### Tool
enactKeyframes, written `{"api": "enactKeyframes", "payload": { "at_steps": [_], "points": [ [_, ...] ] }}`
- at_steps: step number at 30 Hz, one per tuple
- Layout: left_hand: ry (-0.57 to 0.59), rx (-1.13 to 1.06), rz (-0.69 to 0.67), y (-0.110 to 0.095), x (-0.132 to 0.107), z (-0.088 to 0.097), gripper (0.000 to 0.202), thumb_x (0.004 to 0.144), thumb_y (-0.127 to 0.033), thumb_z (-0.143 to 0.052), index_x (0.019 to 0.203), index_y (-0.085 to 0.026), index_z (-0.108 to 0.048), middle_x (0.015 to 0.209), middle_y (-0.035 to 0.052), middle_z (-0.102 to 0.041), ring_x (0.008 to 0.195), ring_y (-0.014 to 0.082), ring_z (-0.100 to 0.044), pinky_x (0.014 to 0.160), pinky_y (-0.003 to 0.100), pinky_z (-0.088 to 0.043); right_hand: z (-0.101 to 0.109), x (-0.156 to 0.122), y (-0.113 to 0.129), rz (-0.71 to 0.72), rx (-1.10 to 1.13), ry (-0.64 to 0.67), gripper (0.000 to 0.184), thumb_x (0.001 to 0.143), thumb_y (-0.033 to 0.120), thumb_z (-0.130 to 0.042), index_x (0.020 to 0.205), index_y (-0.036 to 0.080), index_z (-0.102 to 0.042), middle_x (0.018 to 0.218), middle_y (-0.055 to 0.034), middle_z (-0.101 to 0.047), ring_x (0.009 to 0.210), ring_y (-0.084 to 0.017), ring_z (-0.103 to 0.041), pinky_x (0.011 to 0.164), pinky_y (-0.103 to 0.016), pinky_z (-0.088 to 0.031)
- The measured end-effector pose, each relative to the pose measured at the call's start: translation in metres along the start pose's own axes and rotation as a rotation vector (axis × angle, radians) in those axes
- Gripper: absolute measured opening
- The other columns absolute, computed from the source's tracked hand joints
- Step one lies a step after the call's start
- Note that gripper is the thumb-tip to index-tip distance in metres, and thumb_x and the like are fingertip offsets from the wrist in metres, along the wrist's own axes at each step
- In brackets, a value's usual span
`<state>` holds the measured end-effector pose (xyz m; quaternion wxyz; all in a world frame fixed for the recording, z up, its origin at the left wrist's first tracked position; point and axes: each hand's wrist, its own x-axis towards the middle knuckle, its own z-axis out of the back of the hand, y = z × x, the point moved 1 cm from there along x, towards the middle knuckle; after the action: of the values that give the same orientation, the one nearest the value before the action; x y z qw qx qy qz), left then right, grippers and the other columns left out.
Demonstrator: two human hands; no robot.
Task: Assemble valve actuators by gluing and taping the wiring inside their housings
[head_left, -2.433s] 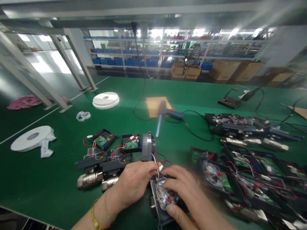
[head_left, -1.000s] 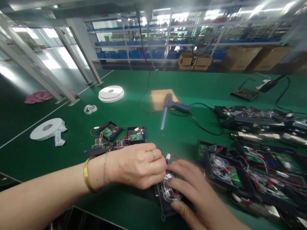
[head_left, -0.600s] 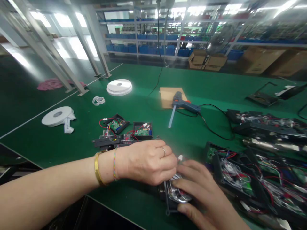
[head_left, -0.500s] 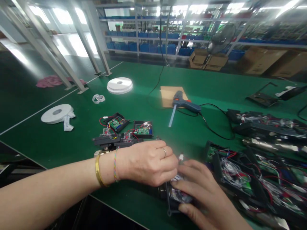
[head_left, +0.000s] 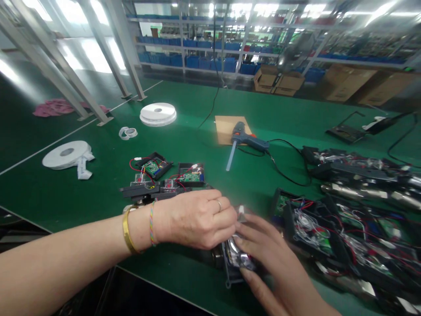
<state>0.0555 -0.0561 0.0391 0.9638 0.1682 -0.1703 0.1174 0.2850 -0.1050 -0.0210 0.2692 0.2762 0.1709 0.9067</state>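
My left hand (head_left: pixel 200 219), with a ring and bracelets at the wrist, is closed in a pinch over the upper end of a black plastic housing (head_left: pixel 230 272). Its fingertips are turned away, so what they pinch is hidden. Slightly blurred, my right hand (head_left: pixel 276 254) grips the same housing from the right, thumb at the lower side and fingers across the top. Clear shiny plastic and wiring show inside the housing. A small white connector (head_left: pixel 241 210) stands up beside the fingers. Left of my hands lie two opened housings with green circuit boards, one circuit board (head_left: pixel 154 166) and another circuit board (head_left: pixel 193 175).
Several wired housings (head_left: pixel 315 232) crowd the right side. A glue gun (head_left: pixel 246 138) with a glue stick rests on a cardboard piece (head_left: pixel 223 127). White tape rolls (head_left: pixel 158 114) lie at the back left. A cable (head_left: pixel 215 83) hangs down behind, and metal posts (head_left: pixel 98 101) stand left.
The view has shifted a little, moving the scene slightly left and up. Both hands stay at the housing, with small shifts of the right fingers.
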Motion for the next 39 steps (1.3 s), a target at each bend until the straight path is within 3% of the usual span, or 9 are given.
{"api": "enactKeyframes", "payload": {
  "at_steps": [5, 8, 11, 14, 17, 23, 31, 34, 39],
  "points": [
    [0.035, 0.013, 0.137, -0.004, -0.005, 0.004, 0.023, 0.098, -0.011, -0.046, 0.094, -0.010, -0.069, 0.087, 0.0083, -0.071, 0.076, 0.0220, -0.064, 0.068, 0.036, -0.052, -0.006, -0.003, 0.001, 0.041, -0.018, -0.066, 0.042, 0.088, 0.010, -0.056, 0.130, 0.018, -0.054, 0.139, -0.0091, -0.059, 0.145, -0.023, -0.036, 0.125, -0.044, -0.028],
    [-0.137, -0.017, 0.342, -0.026, -0.011, 0.013, 0.019, 0.095, -0.011, -0.053, 0.112, -0.007, -0.063, 0.093, 0.0098, -0.072, 0.083, 0.0225, -0.064, 0.075, 0.037, -0.054, -0.006, -0.006, 0.002, 0.036, -0.053, -0.088, 0.042, 0.088, 0.011, -0.057, 0.129, 0.019, -0.054, 0.139, -0.0081, -0.061, 0.147, -0.024, -0.033, 0.123, -0.046, -0.029],
    [-0.401, -0.191, 0.744, -0.071, -0.019, 0.011, 0.012, 0.091, -0.009, -0.059, 0.101, -0.015, -0.060, 0.084, 0.0033, -0.069, 0.077, 0.0161, -0.064, 0.075, 0.030, -0.053, -0.006, -0.008, 0.002, 0.008, -0.066, -0.080, 0.044, 0.088, 0.014, -0.059, 0.131, 0.022, -0.053, 0.141, -0.0053, -0.061, 0.149, -0.025, -0.030, 0.125, -0.051, -0.020],
    [-0.360, -0.554, 1.254, -0.117, -0.025, -0.014, 0.010, 0.096, -0.028, -0.058, 0.088, -0.022, -0.059, 0.069, -0.0047, -0.060, 0.059, 0.0106, -0.058, 0.057, 0.020, -0.048, -0.006, -0.010, 0.003, -0.019, -0.048, -0.079, 0.042, 0.089, 0.016, -0.059, 0.129, 0.024, -0.052, 0.141, -0.0033, -0.061, 0.151, -0.022, -0.027, 0.127, -0.049, -0.008],
    [-0.340, -0.931, 1.539, -0.137, -0.022, -0.040, 0.037, 0.094, -0.051, -0.057, 0.114, -0.020, -0.061, 0.088, 0.0025, -0.071, 0.074, 0.0161, -0.067, 0.066, 0.025, -0.055, -0.008, -0.013, 0.005, -0.046, -0.020, -0.099, 0.042, 0.088, 0.015, -0.058, 0.128, 0.023, -0.050, 0.142, -0.0039, -0.061, 0.152, -0.022, -0.027, 0.128, -0.050, -0.003],
    [-0.360, -1.447, 1.649, -0.117, 0.007, -0.048, 0.046, 0.087, -0.056, -0.067, 0.110, -0.017, -0.071, 0.113, 0.0088, -0.076, 0.101, 0.0242, -0.069, 0.092, 0.030, -0.054, -0.013, -0.020, 0.014, -0.158, 0.073, -0.174, 0.060, 0.086, 0.015, -0.060, 0.142, 0.018, -0.037, 0.143, -0.0119, -0.059, 0.150, -0.027, -0.032, 0.126, -0.057, -0.014],
    [-0.390, -1.276, 1.896, -0.133, -0.012, -0.051, 0.052, 0.072, -0.053, -0.082, 0.112, -0.020, -0.075, 0.122, 0.0085, -0.074, 0.125, 0.0330, -0.060, 0.108, 0.039, -0.049, -0.027, -0.064, 0.026, -0.490, 0.247, -0.572, 0.064, 0.089, 0.022, -0.064, 0.147, 0.022, -0.037, 0.143, -0.0137, -0.055, 0.130, -0.033, -0.057, 0.106, -0.043, -0.053],
    [-0.373, -1.212, 1.979, -0.135, -0.019, -0.051, 0.047, 0.072, -0.046, -0.084, 0.111, -0.021, -0.076, 0.124, 0.0067, -0.074, 0.130, 0.0344, -0.058, 0.104, 0.040, -0.053, -0.046, -0.074, 0.025, -0.602, 0.397, -0.533, 0.060, 0.094, 0.028, -0.062, 0.147, 0.025, -0.036, 0.127, -0.0114, -0.064, 0.107, -0.026, -0.069, 0.089, -0.035, -0.061],
    [-0.419, -1.305, 1.981, -0.133, -0.013, -0.054, 0.055, 0.071, -0.053, -0.083, 0.115, -0.019, -0.074, 0.122, 0.0071, -0.075, 0.123, 0.0342, -0.064, 0.099, 0.040, -0.057, -0.066, -0.061, 0.024, -0.653, 0.697, -0.372, 0.074, 0.096, 0.038, -0.058, 0.156, 0.018, -0.019, 0.139, -0.0187, -0.060, 0.123, -0.030, -0.063, 0.100, -0.044, -0.057]
  ]
}}
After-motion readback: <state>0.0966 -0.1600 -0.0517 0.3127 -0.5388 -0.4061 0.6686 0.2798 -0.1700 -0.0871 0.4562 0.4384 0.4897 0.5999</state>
